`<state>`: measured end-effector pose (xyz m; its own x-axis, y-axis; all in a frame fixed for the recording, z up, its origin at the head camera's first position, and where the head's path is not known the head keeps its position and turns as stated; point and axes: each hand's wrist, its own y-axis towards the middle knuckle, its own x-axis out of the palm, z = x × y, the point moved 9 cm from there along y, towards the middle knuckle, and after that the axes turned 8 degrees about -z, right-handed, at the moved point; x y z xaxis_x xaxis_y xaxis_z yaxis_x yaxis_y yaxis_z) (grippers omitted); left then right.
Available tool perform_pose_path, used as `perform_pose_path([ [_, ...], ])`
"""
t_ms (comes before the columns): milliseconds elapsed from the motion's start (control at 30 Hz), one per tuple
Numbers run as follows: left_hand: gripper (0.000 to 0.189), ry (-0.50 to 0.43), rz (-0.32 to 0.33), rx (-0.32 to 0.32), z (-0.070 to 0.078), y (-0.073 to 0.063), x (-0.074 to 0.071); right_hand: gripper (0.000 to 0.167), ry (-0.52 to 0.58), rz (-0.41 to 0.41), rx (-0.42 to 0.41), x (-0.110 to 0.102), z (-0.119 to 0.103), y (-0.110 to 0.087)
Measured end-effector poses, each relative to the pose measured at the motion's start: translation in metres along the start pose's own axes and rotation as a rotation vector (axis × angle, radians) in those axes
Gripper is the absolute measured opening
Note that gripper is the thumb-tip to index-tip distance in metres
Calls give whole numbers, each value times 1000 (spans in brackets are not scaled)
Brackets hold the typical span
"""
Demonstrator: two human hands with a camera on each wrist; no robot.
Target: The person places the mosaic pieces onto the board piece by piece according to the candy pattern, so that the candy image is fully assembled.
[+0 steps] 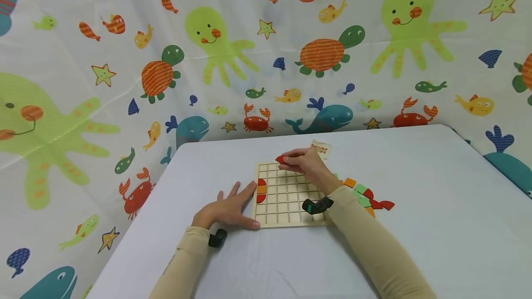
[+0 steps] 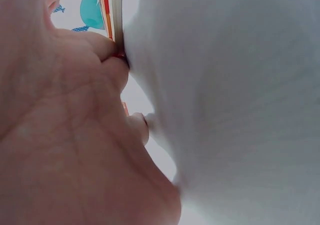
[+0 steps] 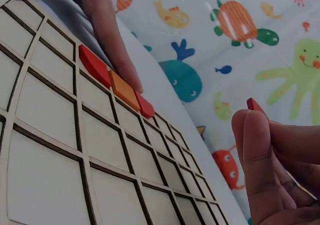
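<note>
A pale wooden grid board (image 1: 282, 219) lies on the white table. Along its left column sit two red rounded tiles, one (image 1: 261, 182) above and one (image 1: 261, 198) below an orange tile (image 3: 123, 89). My left hand (image 1: 228, 209) rests beside the board with fingers spread, its thumb and a fingertip at the left edge. Over the board's far side, my right hand (image 1: 305, 163) pinches a red tile (image 1: 280, 159) between thumb and fingers. In the right wrist view, only a corner of that red tile (image 3: 254, 105) shows past the fingertips.
Right of the board lies a loose spread of red, green and orange tiles, including an orange tile (image 1: 350, 182) and a red tile (image 1: 387, 205). A small printed card (image 1: 322, 147) lies behind the right hand. A sea-animal curtain (image 1: 257, 82) hangs behind the table (image 1: 449, 216).
</note>
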<state>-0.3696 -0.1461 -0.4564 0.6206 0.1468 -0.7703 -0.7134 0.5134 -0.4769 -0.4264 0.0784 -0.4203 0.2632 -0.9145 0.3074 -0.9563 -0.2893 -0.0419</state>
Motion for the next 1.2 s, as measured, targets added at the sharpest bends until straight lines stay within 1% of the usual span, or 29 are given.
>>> perform_pose_path([
  [100, 124, 3, -1, -1, 1, 0, 0, 28, -64, 9, 48, 4, 7, 3],
  [200, 124, -2, -1, -3, 1, 0, 0, 24, -171, 9, 85, 7, 14, 5],
  [267, 124, -3, 1, -6, 0, 0, 0, 21, -234, 5, 94, 9, 18, 7],
  [367, 125, -5, 1, -5, -1, 2, 2, 15, -277, -14, 112, 11, 27, 8],
  [467, 125, 1, -4, -9, -2, 3, 4, 11, -318, -48, 111, 13, 34, 10],
  [633, 125, 2, 3, -17, -1, 1, 3, 6, -398, -80, 65, 19, 34, 13],
  [800, 124, -2, 9, -15, 1, -1, 1, 3, -489, -69, 34, 21, 32, 13],
  [1033, 124, -9, 11, -16, 3, -2, -1, 5, -715, -57, -19, 24, 28, 12],
  [1200, 124, -6, 9, -18, 3, -3, 0, 4, -828, -22, -37, 26, 28, 13],
])
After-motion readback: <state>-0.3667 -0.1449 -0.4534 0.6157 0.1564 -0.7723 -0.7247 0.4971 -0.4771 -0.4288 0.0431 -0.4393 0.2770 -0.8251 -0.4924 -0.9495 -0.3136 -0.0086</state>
